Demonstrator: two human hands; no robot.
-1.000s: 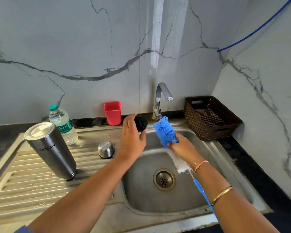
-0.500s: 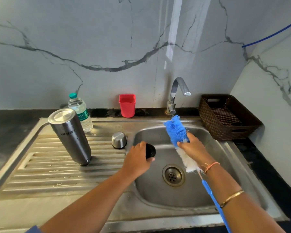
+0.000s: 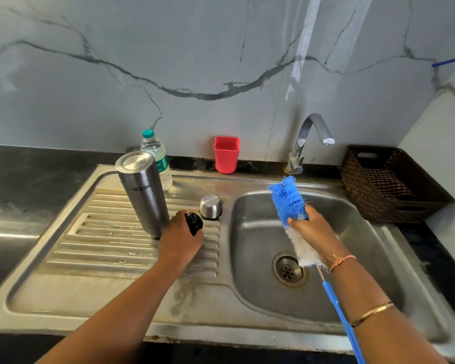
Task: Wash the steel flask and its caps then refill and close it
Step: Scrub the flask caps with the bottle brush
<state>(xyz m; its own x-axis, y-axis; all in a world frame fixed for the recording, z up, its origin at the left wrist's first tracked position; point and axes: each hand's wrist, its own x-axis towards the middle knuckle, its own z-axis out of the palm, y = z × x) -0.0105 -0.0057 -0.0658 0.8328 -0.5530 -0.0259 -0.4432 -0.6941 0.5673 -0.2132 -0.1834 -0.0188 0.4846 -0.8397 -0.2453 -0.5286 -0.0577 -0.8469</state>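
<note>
The steel flask [image 3: 143, 193] stands upside down on the ribbed drainboard [image 3: 111, 245], its lettering inverted. My left hand [image 3: 180, 239] grips a small black cap [image 3: 194, 222] low over the drainboard, just right of the flask's base. A steel cup-shaped cap [image 3: 211, 206] sits mouth-down right behind the black cap. My right hand [image 3: 314, 228] holds a bottle brush [image 3: 288, 199] by its bristles over the sink basin [image 3: 357, 258]; the blue tuft points up, the white bristles and blue handle run down past my wrist.
A water bottle [image 3: 156, 156] with a green cap stands behind the flask. A red cup [image 3: 226, 154] sits against the wall. The tap [image 3: 309, 139] is at the back of the basin, no water running. A brown woven basket [image 3: 390, 183] with a checked cloth sits on the right.
My left hand carried the black cap from in front of the tap down and left, across the basin edge onto the drainboard beside the flask. The brush stayed over the basin.
</note>
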